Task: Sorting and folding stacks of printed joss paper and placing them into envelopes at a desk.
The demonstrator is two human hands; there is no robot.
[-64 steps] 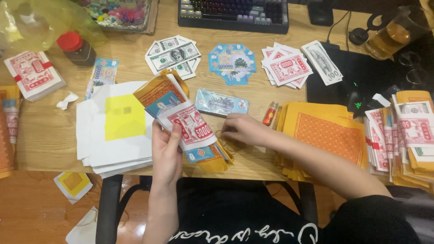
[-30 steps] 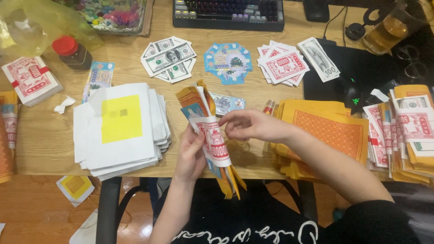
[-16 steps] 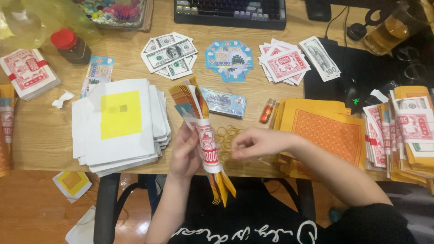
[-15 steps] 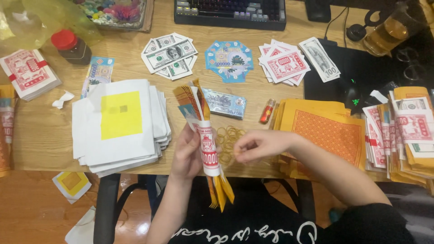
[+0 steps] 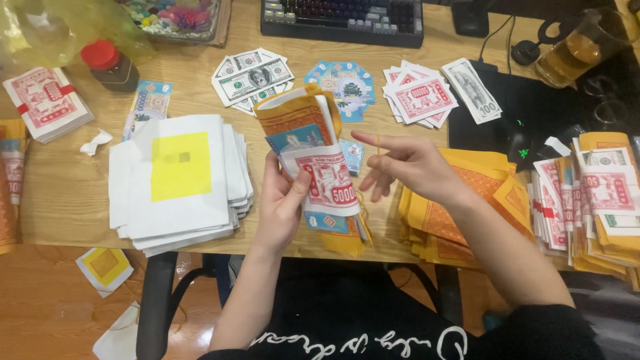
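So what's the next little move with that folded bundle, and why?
Probably loop the rubber band, stretched on the right hand, over the paper bundle. The left hand holds it folded, nothing binds it, and the sheets fan apart at top.

Bundle of paper notes (image 5: 313, 167): mixed sheets, orange-yellow patterned paper at the back, a blue-printed note in the middle, and a white note with red print in front. It is folded or curled lengthwise, stands nearly upright and tilts slightly left, above the near edge of the wooden desk (image 5: 60, 200).
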